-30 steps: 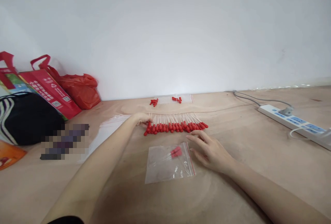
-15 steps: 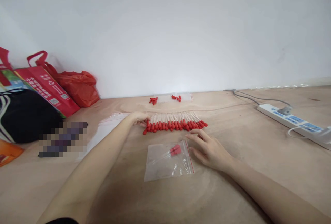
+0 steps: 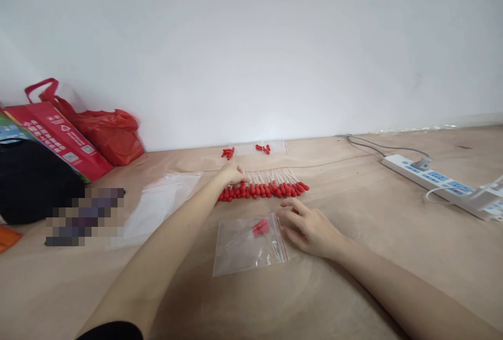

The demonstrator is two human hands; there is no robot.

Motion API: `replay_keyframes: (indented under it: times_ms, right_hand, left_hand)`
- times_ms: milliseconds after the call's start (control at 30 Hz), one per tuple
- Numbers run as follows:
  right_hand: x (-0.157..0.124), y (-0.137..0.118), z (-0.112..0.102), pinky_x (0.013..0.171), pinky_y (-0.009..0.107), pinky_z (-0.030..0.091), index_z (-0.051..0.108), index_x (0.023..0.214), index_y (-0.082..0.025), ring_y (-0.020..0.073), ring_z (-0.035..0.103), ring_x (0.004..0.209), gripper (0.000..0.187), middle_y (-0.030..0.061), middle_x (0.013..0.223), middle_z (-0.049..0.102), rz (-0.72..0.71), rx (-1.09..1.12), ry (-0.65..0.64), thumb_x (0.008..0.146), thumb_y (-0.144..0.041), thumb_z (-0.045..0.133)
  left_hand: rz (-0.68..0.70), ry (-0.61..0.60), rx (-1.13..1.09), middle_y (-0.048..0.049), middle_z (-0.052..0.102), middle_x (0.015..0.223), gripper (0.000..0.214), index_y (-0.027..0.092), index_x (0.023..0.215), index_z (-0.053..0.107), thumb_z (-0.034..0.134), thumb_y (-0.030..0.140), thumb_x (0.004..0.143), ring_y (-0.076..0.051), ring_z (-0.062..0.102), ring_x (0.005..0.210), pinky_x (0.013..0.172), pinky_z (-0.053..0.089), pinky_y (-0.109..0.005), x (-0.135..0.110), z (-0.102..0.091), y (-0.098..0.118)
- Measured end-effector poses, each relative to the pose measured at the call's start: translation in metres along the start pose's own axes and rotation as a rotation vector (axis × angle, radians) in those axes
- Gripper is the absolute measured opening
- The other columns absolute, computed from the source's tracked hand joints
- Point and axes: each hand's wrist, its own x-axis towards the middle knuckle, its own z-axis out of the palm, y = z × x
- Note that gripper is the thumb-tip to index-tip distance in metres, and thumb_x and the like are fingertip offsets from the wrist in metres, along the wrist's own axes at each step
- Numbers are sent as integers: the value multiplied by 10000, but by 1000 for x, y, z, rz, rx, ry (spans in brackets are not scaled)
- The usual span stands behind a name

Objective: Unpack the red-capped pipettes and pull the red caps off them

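Note:
Thin white sticks with red bulb-like heads (image 3: 271,189) lie side by side in a row on the wooden table, heads toward me. My left hand (image 3: 232,174) is over the left end of the row, fingers reaching at the pale stems and partly hidden; nothing is visibly lifted. My right hand (image 3: 308,227) rests on the table with its fingers apart and curved, holding nothing. Just left of its fingertips lies a clear zip bag (image 3: 236,248) with a red seal line. Several red-headed sticks (image 3: 260,227) are in or on that bag.
More red pieces (image 3: 227,153) lie near the wall beside a second clear bag (image 3: 279,146). Flat clear bags (image 3: 157,201) are left of my left forearm. A red shopping bag (image 3: 63,135) and a black bag (image 3: 35,183) stand far left; a power strip (image 3: 436,180) lies right.
My left hand has moved from beside the row's left end to over its stems, rightward and slightly farther away. The right hand keeps its place by the bag. The view has shifted slightly.

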Motion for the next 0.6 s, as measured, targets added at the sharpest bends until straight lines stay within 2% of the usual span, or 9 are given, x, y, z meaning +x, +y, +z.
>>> replay_keyframes:
  times_ms: [167,300,367,433,500,533,600]
  right_hand:
    - [2,-1,-2,632,272,434,521,1032,-182,142,550,771,272,95,1067,508,-16,1,-22,775,-169,434]
    - [4,-2,-2,657,270,407,554,836,-172,152,520,751,119,48,820,561,42,74,-36,740,-174,484]
    - [5,-1,-1,614,251,391,533,750,-168,138,501,689,39,25,721,550,162,146,-12,718,-179,513]
    - [6,-1,1,563,228,369,521,698,-167,118,481,627,28,6,662,538,274,236,11,701,-185,542]
    - [7,-1,2,549,214,356,540,660,-167,104,473,599,50,-10,622,532,294,327,7,698,-190,563]
    - [8,-1,3,558,212,358,561,651,-169,101,475,598,57,-14,606,531,276,364,4,700,-195,572]
    - [9,-2,5,578,214,363,610,666,-179,98,481,598,59,-18,591,532,235,417,15,709,-213,589]
  left_hand:
    - [74,52,114,7,588,507,482,112,900,557,765,319,518,-171,598,497,534,459,-240,1,8,7]
    - [187,139,175,-10,616,607,422,134,946,561,691,360,614,-181,606,607,622,452,-261,-22,5,3]
    - [303,174,170,-2,623,696,314,179,937,567,611,375,696,-158,597,669,650,448,-247,-45,9,-8]
    - [568,185,95,-16,618,743,200,173,821,591,518,352,771,-136,579,663,629,454,-239,-71,16,-25]
    - [785,194,58,-34,604,793,198,171,765,604,469,309,807,-135,576,740,700,460,-253,-98,24,-43]
    - [844,177,59,-45,602,838,191,173,797,613,468,298,809,-143,574,787,732,462,-265,-110,28,-51]
    - [870,104,58,-55,599,974,212,195,941,607,467,290,813,-156,567,898,813,455,-283,-127,33,-63]
